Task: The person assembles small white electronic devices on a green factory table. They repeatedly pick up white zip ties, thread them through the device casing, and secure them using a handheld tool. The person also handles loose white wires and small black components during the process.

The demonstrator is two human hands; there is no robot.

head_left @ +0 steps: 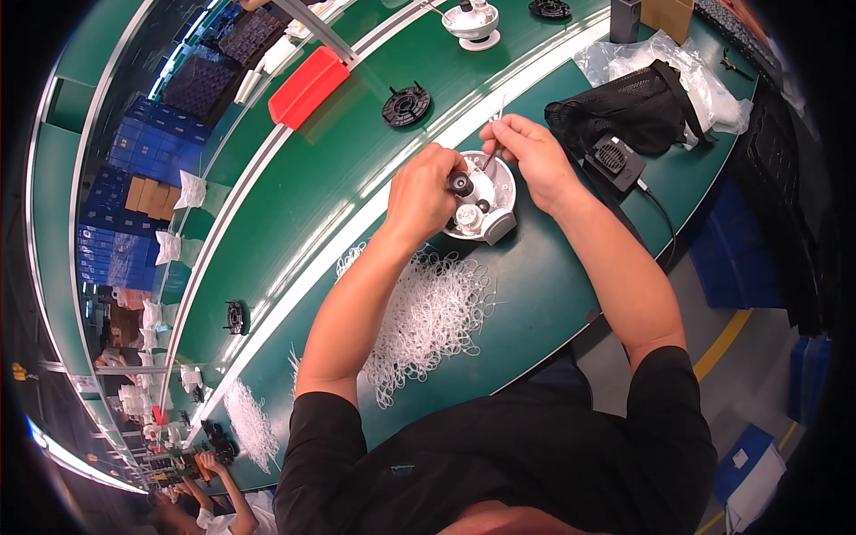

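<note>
A white round housing (pixel 505 183) with an open top sits on the green table in front of me. Inside it are a dark cylindrical part (pixel 461 184), a small white round part (pixel 467 216) and a grey piece at its near rim. My left hand (pixel 423 194) has its fingers curled over the housing's left edge, beside the dark cylinder. Over the far right rim, my right hand (pixel 528 153) pinches a thin pale strip (pixel 497 114) that sticks up past the fingertips; its kind is unclear.
A pile of white looped ties (pixel 423 321) lies nearest me, with another pile (pixel 251 426) further left. Black round parts (pixel 407 105) and a red bin (pixel 309 87) stand beyond. At right are a black mesh bag (pixel 615 107), a corded black device (pixel 615 160) and clear plastic bags. Another person works at lower left.
</note>
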